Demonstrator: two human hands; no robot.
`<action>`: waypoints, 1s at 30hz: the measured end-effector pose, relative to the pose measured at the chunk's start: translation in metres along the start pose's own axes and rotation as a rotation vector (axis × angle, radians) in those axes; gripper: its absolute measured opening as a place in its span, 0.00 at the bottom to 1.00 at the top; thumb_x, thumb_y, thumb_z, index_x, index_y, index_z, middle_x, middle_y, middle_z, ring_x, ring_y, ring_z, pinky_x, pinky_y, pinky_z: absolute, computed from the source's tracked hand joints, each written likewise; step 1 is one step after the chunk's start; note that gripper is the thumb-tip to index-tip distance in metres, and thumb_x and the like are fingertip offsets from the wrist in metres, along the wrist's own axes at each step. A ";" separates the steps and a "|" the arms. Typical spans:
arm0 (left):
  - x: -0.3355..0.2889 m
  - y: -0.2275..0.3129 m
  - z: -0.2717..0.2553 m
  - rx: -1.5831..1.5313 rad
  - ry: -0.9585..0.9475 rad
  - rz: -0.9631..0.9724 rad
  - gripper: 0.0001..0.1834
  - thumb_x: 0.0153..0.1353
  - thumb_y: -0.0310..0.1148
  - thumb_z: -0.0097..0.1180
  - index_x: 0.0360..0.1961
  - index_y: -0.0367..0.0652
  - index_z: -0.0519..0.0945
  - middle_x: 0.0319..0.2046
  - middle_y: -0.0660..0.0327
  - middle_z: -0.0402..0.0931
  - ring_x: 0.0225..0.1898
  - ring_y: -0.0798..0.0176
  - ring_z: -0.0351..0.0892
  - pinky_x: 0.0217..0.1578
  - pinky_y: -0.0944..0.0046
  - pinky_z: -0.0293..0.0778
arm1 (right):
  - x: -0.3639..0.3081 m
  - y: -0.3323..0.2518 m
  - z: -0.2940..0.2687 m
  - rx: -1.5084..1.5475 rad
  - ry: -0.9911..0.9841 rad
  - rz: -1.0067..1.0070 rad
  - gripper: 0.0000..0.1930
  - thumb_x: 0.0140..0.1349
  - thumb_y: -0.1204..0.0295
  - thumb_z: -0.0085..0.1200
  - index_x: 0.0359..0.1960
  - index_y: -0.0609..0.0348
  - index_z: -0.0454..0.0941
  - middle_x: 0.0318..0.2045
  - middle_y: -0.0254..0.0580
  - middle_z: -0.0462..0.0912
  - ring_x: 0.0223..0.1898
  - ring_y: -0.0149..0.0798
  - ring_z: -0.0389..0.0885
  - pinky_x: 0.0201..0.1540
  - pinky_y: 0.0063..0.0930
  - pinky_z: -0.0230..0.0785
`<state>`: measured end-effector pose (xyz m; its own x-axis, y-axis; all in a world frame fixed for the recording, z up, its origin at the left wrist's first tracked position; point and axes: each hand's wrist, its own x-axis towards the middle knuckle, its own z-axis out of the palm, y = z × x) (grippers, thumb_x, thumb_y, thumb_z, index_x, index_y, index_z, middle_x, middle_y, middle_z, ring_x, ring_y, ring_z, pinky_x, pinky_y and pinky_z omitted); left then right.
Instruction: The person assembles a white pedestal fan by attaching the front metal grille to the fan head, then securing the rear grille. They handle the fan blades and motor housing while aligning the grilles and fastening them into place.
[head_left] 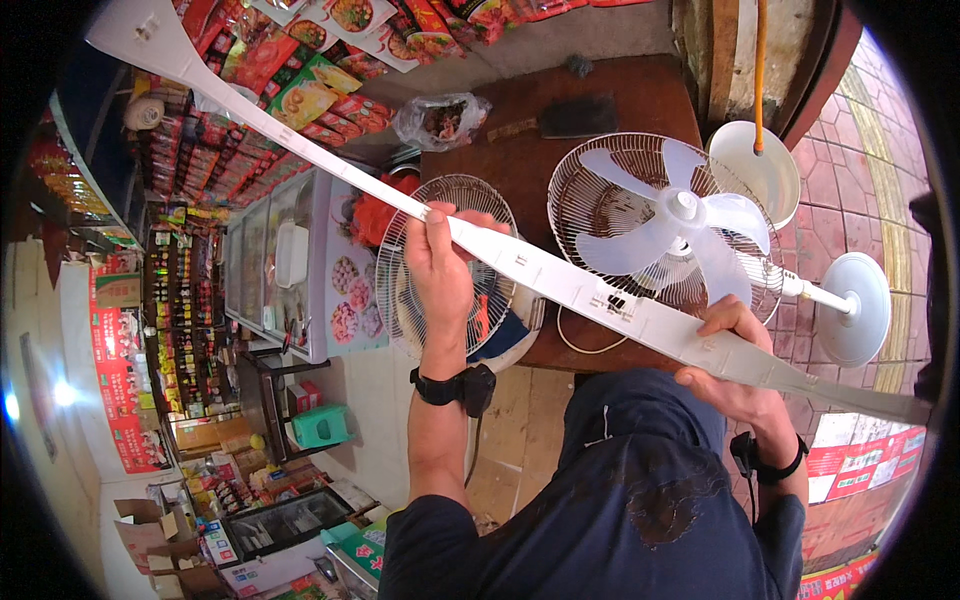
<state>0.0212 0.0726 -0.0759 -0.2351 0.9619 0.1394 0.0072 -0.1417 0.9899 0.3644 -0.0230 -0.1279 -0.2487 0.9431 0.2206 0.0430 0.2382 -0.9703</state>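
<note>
A long, narrow white plastic panel (540,268) with small clips along it slants across the view from upper left to lower right. My left hand (442,262) pinches it near the middle, thumb on the near face, other fingers partly behind. My right hand (735,355) grips its wider right part, thumb below and fingers over the upper edge. Behind the panel is an electric fan (683,207) with pale translucent blades bared in front of its rear wire guard. A separate round wire guard (405,300) sits behind my left hand and forearm, partly hidden.
A brown table (640,95) bears a dark flat-bladed tool (578,117) and a plastic bag (440,122) with dark contents. A white bucket (775,185) and the fan's round base (855,310) are at right. Glass-topped freezer (275,250) and packed shelves lie left.
</note>
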 end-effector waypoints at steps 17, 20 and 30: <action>-0.022 -0.029 0.024 -0.173 -0.085 -0.150 0.12 0.82 0.36 0.38 0.48 0.39 0.70 0.36 0.45 0.84 0.37 0.44 0.89 0.43 0.44 0.88 | 0.006 0.000 0.012 0.240 0.124 0.126 0.21 0.55 0.71 0.74 0.37 0.55 0.68 0.43 0.42 0.80 0.44 0.32 0.78 0.50 0.29 0.74; -0.022 -0.028 0.025 -0.162 -0.082 -0.166 0.12 0.82 0.36 0.38 0.48 0.39 0.70 0.36 0.45 0.83 0.38 0.43 0.89 0.44 0.45 0.88 | 0.006 -0.002 0.012 0.240 0.124 0.116 0.21 0.54 0.71 0.73 0.36 0.55 0.67 0.42 0.42 0.80 0.44 0.32 0.78 0.50 0.29 0.74; -0.016 -0.035 0.020 -0.104 -0.106 -0.093 0.16 0.82 0.37 0.39 0.60 0.37 0.68 0.46 0.47 0.82 0.41 0.50 0.89 0.41 0.55 0.88 | 0.006 -0.011 0.004 0.172 0.135 0.096 0.21 0.54 0.72 0.71 0.33 0.53 0.64 0.39 0.42 0.80 0.40 0.31 0.75 0.47 0.28 0.71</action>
<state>0.0441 0.0663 -0.1125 -0.1265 0.9904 0.0552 -0.1112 -0.0695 0.9914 0.3585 -0.0211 -0.1167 -0.1190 0.9849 0.1261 -0.1082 0.1134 -0.9876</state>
